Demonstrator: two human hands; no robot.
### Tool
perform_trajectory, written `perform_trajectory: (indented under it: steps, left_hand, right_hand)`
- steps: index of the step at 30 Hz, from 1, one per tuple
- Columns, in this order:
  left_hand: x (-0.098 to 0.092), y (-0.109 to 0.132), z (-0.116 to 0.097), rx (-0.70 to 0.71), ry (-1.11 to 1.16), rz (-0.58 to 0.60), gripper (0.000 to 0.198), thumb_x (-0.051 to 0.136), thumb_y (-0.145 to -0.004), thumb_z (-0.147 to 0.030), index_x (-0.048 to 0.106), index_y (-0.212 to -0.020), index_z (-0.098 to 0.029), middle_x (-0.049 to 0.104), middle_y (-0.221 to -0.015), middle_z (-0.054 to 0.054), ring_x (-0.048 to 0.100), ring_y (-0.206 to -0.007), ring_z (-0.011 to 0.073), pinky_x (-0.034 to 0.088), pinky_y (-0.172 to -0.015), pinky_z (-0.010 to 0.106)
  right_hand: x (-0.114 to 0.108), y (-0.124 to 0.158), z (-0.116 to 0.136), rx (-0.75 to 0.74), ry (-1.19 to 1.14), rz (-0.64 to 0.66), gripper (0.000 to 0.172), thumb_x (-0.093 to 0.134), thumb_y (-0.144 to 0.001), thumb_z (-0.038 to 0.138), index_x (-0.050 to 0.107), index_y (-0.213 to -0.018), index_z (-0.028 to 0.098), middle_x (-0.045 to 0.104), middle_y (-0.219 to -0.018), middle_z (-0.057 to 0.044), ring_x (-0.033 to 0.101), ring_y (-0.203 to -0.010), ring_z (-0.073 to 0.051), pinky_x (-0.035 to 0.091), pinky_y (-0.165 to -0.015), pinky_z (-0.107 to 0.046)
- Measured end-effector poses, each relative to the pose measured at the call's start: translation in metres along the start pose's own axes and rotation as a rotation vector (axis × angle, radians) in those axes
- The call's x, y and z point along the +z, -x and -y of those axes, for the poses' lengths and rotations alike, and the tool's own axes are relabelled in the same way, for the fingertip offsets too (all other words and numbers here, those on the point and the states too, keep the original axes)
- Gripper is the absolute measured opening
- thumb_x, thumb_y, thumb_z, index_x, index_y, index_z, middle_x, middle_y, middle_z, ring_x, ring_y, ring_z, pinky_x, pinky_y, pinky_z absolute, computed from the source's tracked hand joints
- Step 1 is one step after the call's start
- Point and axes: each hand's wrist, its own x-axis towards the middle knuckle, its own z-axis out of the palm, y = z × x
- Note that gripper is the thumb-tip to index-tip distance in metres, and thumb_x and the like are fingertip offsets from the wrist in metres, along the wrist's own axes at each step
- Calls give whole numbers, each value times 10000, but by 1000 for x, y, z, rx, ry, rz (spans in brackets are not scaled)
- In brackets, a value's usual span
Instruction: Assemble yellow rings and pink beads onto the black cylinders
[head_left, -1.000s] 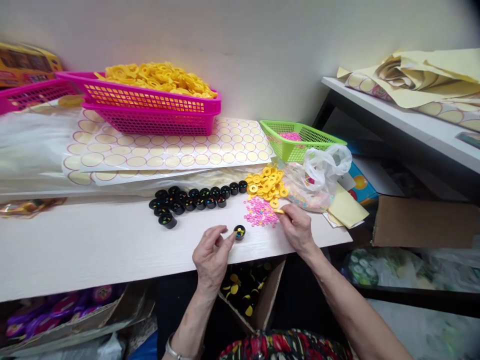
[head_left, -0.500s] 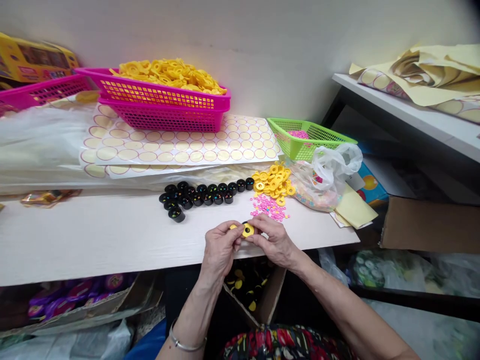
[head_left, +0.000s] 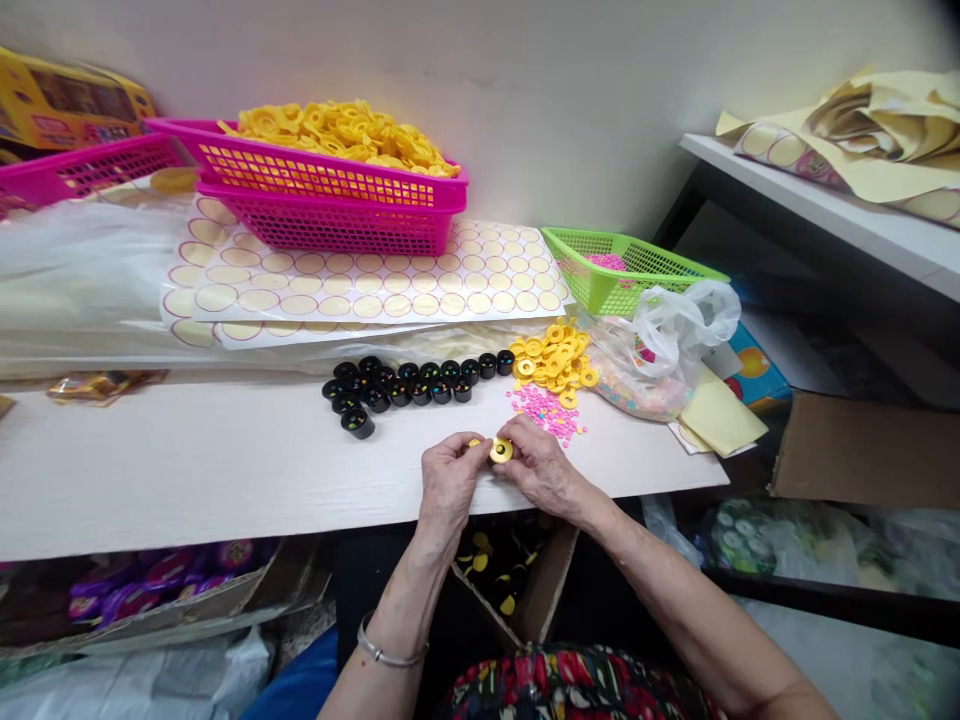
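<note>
My left hand (head_left: 448,481) and my right hand (head_left: 541,468) meet at the white table's (head_left: 187,470) front edge. Both are closed around a small black cup with a yellow ring lid (head_left: 500,450) on top. The cup's body is mostly hidden by my fingers. Just behind them lie a scatter of pink beads (head_left: 549,410) and a small heap of yellow rings (head_left: 553,359). A cluster of several black cups (head_left: 409,383) holding coloured beads stands to the left of the rings.
Stacked pink baskets (head_left: 330,205) full of yellow rings rest on sticker sheets (head_left: 360,290). A green basket (head_left: 626,275) and a plastic bag (head_left: 660,345) sit at the right. An open cardboard box (head_left: 510,590) of finished pieces stands under the table edge. A shelf (head_left: 825,210) rises at right.
My right hand brought a yellow ring from beside the pink beads to the black cup by my left hand. Both hands now grip the cup with the ring on it.
</note>
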Motion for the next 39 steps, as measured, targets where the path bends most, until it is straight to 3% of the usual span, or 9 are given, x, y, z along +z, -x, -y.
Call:
perform_trajectory:
  steps: [5, 8, 12, 16, 19, 23, 27, 32, 39]
  left_hand:
    - [1, -4, 4, 2, -6, 41, 235, 713, -589, -325, 617, -637, -115, 542, -553, -18, 471, -514, 73, 370, -485, 178]
    - [4, -5, 5, -9, 23, 46, 253, 723, -584, -330, 581, -610, -122, 487, -500, -45, 413, -451, 49, 319, -430, 163]
    - [8, -4, 6, -27, 23, 23, 254, 713, -587, -337, 567, -596, -129, 425, -418, -71, 334, -364, 32, 256, -372, 162]
    - [10, -3, 7, -14, -33, -24, 257, 709, -589, -348, 582, -606, -125, 465, -422, -57, 373, -356, 42, 282, -365, 166]
    - [11, -4, 9, -38, -82, -66, 251, 700, -594, -347, 590, -598, -121, 481, -412, -48, 392, -350, 51, 295, -355, 167]
    - [12, -8, 12, -64, -46, -73, 253, 712, -564, -333, 577, -583, -120, 475, -377, -47, 383, -328, 58, 289, -335, 168]
    - [11, -9, 12, -67, 2, -68, 283, 724, -537, -339, 541, -616, -138, 473, -399, -62, 388, -333, 59, 293, -335, 165]
    - [12, -7, 8, -52, -45, -9, 270, 665, -595, -372, 528, -600, -140, 440, -392, -67, 353, -341, 49, 273, -345, 160]
    - [10, -8, 18, 5, -188, 4, 378, 599, -674, -493, 506, -551, -148, 385, -387, -66, 328, -345, 56, 240, -349, 177]
  right_hand:
    - [2, -4, -1, 15, -20, 2, 159, 571, -718, 90, 569, -856, 170, 470, -815, -10, 461, -736, -126, 379, -657, -249]
    - [1, -5, 0, 92, -151, -23, 162, 629, -696, 152, 606, -855, 171, 483, -780, 0, 457, -676, -111, 379, -613, -239]
    - [9, -4, -1, 293, -467, -96, 166, 572, -762, 312, 633, -823, 170, 522, -698, 7, 465, -565, -90, 374, -520, -220]
    - [24, -4, -3, 531, -670, -234, 241, 550, -754, 385, 605, -729, 152, 495, -540, 33, 389, -403, -61, 288, -385, -193]
    - [32, -7, -6, 630, -762, -272, 235, 557, -736, 384, 570, -695, 153, 461, -457, 57, 347, -345, -47, 238, -339, -177]
    - [38, -8, -8, 628, -782, -305, 182, 563, -719, 337, 538, -687, 160, 476, -453, 66, 366, -324, -37, 246, -320, -156]
    - [43, -6, -3, 587, -735, -347, 240, 526, -746, 403, 500, -693, 170, 474, -435, 69, 383, -296, -46, 248, -290, -149]
    - [43, -8, 3, 658, -842, -311, 334, 528, -721, 503, 477, -719, 173, 471, -380, 71, 389, -264, -68, 289, -264, -156]
    - [41, -10, 6, 690, -756, -298, 295, 517, -717, 460, 441, -685, 178, 446, -353, 80, 374, -248, -61, 245, -240, -136]
